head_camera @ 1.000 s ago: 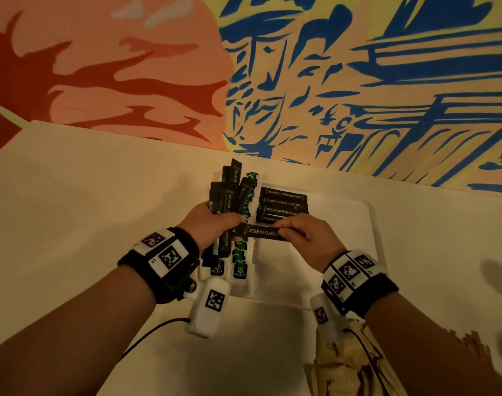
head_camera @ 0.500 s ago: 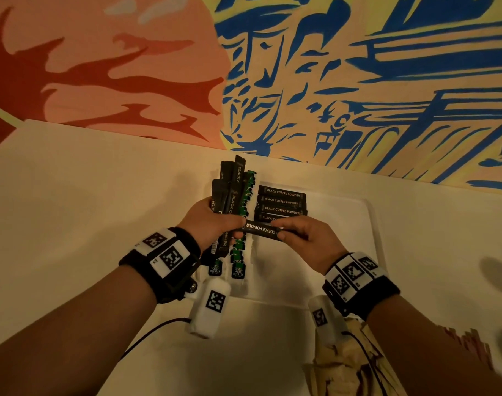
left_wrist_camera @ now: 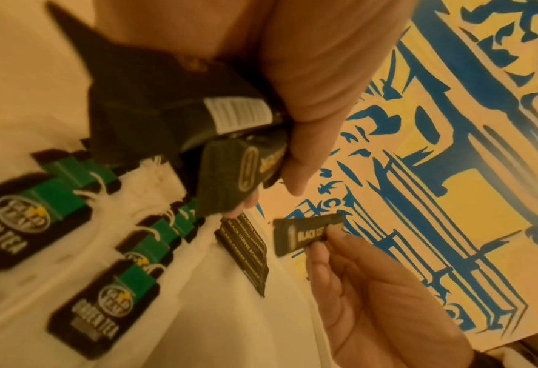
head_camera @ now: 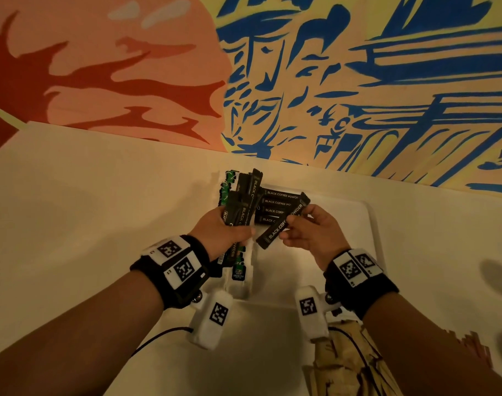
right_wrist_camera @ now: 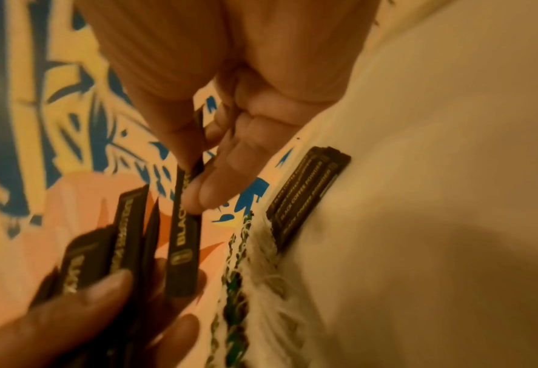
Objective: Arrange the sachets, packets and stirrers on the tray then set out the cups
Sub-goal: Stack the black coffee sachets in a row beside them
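Tea packets (head_camera: 238, 274) & four coffee sachets (head_camera: 275, 207) lay on tray (head_camera: 369, 224); left hand (head_camera: 221, 232) gripped bundle (head_camera: 241, 201), right hand (head_camera: 315, 232) pinched one sachet (head_camera: 281, 227); stirrers, cups not yet set out.

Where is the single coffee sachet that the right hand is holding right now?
In the head view, the single coffee sachet is pinched in the right hand, tilted above the tray, just right of the left hand's bundle.
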A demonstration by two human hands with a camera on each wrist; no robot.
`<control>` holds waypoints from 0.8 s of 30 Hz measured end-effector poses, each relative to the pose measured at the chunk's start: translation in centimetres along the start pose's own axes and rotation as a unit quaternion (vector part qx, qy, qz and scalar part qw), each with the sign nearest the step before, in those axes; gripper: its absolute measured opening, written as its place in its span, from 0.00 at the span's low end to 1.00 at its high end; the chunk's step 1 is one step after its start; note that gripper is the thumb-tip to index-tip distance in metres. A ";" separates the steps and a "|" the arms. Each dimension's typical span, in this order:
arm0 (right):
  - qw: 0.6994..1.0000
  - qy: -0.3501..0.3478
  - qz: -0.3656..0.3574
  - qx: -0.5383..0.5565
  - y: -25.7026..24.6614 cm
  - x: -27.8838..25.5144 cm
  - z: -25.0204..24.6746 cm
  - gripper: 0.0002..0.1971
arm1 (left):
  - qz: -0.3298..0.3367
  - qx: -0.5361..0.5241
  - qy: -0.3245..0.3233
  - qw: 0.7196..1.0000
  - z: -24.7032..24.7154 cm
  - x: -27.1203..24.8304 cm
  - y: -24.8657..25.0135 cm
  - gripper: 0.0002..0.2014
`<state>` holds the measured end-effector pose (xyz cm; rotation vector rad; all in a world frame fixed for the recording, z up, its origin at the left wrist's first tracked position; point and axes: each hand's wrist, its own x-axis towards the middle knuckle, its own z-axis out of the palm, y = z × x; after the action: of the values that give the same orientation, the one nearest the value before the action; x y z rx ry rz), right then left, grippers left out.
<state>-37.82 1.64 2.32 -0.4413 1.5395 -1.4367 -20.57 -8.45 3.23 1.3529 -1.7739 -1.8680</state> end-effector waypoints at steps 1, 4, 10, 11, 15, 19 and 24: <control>1.000 0.004 0.009 0.019 0.2 -0.1 0.1 0.08 | -0.004 0.007 -0.009 1.000 0.1 -0.1 0.0 0.10; 1.000 -0.003 0.018 0.015 0.8 -0.4 0.5 0.15 | -0.014 0.003 -0.022 1.000 0.5 -0.4 0.1 0.09; 0.999 0.027 0.017 -0.019 1.2 -0.2 -0.8 0.07 | -0.021 0.037 -0.023 0.999 0.2 -0.4 0.7 0.08; 0.999 0.040 0.024 -0.014 1.3 0.0 -1.2 0.05 | -0.018 0.035 -0.015 0.999 0.0 -0.3 0.7 0.08; 0.988 0.135 0.075 -0.021 2.2 0.9 -3.2 0.05 | -0.026 -0.007 0.009 1.000 -0.6 -0.1 0.6 0.07; 0.984 0.142 0.105 -0.038 3.4 1.7 -3.7 0.11 | -0.043 -0.034 0.006 0.998 -1.0 0.2 0.5 0.05; 0.959 0.138 0.083 -0.234 3.9 1.9 -3.7 0.18 | -0.049 -0.049 -0.004 0.998 -1.3 0.1 0.5 0.04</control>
<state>-40.44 3.24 -2.53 -0.3878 2.1033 -1.0274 -19.86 -9.52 3.88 1.4210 -1.6230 -1.9848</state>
